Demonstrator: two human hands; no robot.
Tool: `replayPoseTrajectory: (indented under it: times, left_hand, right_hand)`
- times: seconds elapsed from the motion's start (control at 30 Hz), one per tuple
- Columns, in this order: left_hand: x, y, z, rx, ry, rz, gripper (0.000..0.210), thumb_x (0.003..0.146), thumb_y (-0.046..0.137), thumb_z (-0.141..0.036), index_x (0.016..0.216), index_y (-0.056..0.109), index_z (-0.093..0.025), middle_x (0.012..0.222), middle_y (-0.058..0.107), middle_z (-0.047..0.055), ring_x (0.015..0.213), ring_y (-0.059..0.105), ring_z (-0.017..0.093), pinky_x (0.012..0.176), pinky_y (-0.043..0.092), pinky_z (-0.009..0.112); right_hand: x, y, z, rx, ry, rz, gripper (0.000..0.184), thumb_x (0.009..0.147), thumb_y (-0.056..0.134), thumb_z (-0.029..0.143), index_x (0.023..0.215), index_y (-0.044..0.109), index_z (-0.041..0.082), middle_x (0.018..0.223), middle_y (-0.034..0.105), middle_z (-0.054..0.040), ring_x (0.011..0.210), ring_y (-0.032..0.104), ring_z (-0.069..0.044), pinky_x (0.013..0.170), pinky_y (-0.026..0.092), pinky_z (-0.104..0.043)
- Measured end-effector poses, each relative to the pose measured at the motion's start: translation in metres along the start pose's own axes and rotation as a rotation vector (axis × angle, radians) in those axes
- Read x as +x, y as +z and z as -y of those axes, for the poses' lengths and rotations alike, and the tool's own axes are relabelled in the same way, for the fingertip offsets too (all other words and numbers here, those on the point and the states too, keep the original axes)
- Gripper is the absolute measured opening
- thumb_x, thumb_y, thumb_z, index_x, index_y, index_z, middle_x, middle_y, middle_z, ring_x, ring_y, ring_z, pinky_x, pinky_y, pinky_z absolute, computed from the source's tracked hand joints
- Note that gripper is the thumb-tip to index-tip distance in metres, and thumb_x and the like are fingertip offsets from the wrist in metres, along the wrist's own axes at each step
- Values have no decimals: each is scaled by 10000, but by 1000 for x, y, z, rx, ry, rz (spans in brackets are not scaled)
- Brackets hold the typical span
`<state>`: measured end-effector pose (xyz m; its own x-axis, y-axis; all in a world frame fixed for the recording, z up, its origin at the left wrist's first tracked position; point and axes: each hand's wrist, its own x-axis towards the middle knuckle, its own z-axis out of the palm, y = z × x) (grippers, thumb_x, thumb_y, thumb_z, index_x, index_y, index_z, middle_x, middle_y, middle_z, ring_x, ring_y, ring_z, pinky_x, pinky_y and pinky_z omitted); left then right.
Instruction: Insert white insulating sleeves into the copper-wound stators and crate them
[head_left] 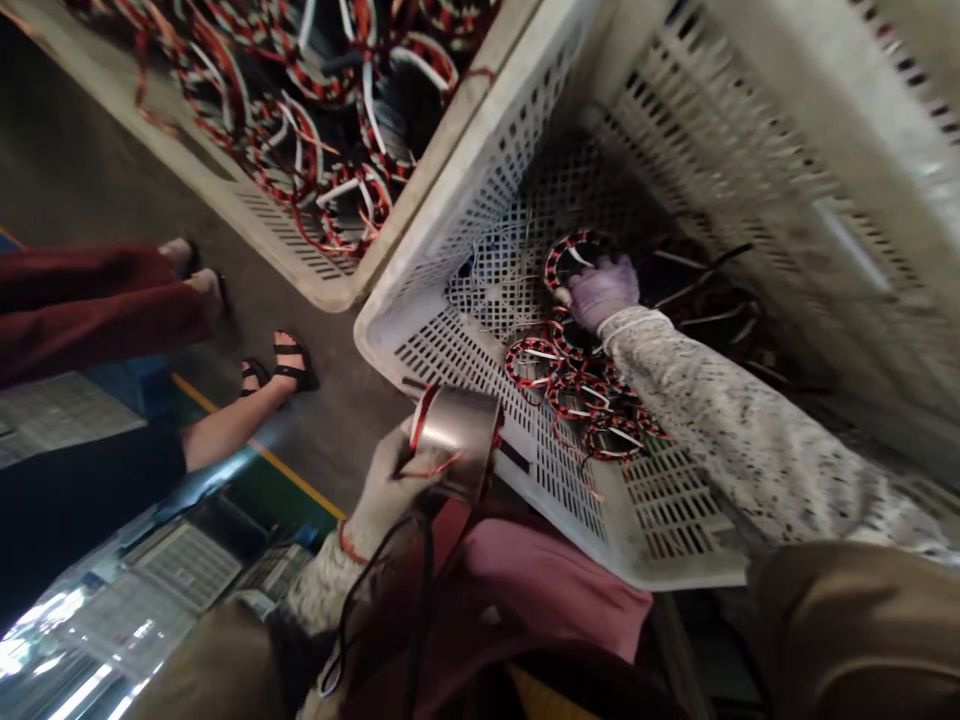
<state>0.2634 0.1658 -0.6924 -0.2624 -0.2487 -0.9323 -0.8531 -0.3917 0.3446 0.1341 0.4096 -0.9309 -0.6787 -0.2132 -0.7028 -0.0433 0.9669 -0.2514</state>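
My left hand [386,475], in a pale glove, grips a motor stator [459,432], a shiny metal cylinder with red-bound windings at its ends and loose lead wires. It is held tilted above the near edge of a white plastic crate [525,490]. Inside that crate my right hand [604,290], in a purple glove, has its fingers closed at the rim of another stator [553,268]; part of the grip is hidden behind the hand. Several more stators [579,396] with red and black lacing and white sleeves stand close by, partly under my right sleeve.
A second crate [337,292] packed with stators adjoins on the left. Two people stand beyond it, seen by their legs [120,300] and a sandalled foot [291,362]. A dark cable [427,575] hangs near my left forearm. Pink cloth [551,575] covers my lap.
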Motion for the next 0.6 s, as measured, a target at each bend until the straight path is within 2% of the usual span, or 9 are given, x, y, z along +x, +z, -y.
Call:
replayPoseTrajectory:
  times: [0.07,0.13,0.2,0.23,0.3,0.37,0.43,0.5,0.6]
  left_hand:
    - [28,25,-13,213,144,11,325,601,884,-173,889,735,-186,781,718,33,947,693,288,902,546,361]
    - [64,58,-22,687,412,-3,332,598,895,-249,854,700,-168,720,681,11,892,686,254,895,525,333]
    - [104,92,-22,1121,603,-29,349,715,820,-370,964,682,-169,806,709,30,908,685,250,893,515,335]
    - [125,107,-19,1277,640,-43,377,780,762,-396,1061,668,-161,885,729,56,937,689,252,896,510,335]
    - [161,132,-5,1512,622,-35,477,867,663,-408,1258,595,-142,1032,740,109,991,695,256,899,502,328]
    - [187,147,13,1687,567,75,574,898,616,-423,1382,508,-133,1123,731,140,1043,696,268,906,497,326]
    - [203,154,30,1801,535,243,661,905,598,-441,1460,431,-123,1171,722,157,1102,684,287,930,494,336]
    - [208,156,39,1857,499,374,737,909,591,-413,1529,342,-101,1224,703,180,1170,659,303,973,485,353]
    - [195,160,40,1881,424,386,793,906,581,-287,1584,233,-68,1304,658,225,1238,624,320,1029,467,387]
  right_hand:
    - [3,2,1,52,23,-20,391,1015,551,341,942,722,-2,1115,725,-227,1291,524,-304,1131,290,-527]
    - [2,3,-3,105,18,-40,365,997,563,335,947,733,16,1090,737,-212,1278,541,-301,1132,301,-529]
    - [-8,7,-12,159,8,-125,323,978,578,320,1092,732,60,1171,727,-186,1317,518,-305,1155,284,-540]
    - [-17,11,-18,201,21,-209,325,966,586,310,1170,717,93,1224,715,-172,1341,499,-312,1166,275,-551]
    - [-44,22,-28,330,102,-406,350,951,576,302,1238,697,142,1268,701,-154,1340,503,-327,1159,302,-567]
    - [-76,39,-29,495,213,-551,345,944,540,325,1179,723,151,1197,727,-156,1233,587,-329,1092,405,-542]
    - [-105,57,-19,656,292,-599,382,953,478,382,1118,740,159,1122,747,-145,1112,655,-300,1011,488,-478]
    - [-129,74,3,825,324,-616,444,955,431,460,1076,746,171,1070,760,-128,1032,687,-268,955,528,-425]
    - [-164,86,43,1051,338,-567,526,922,415,575,1033,745,181,1029,769,-122,981,703,-251,919,548,-398]
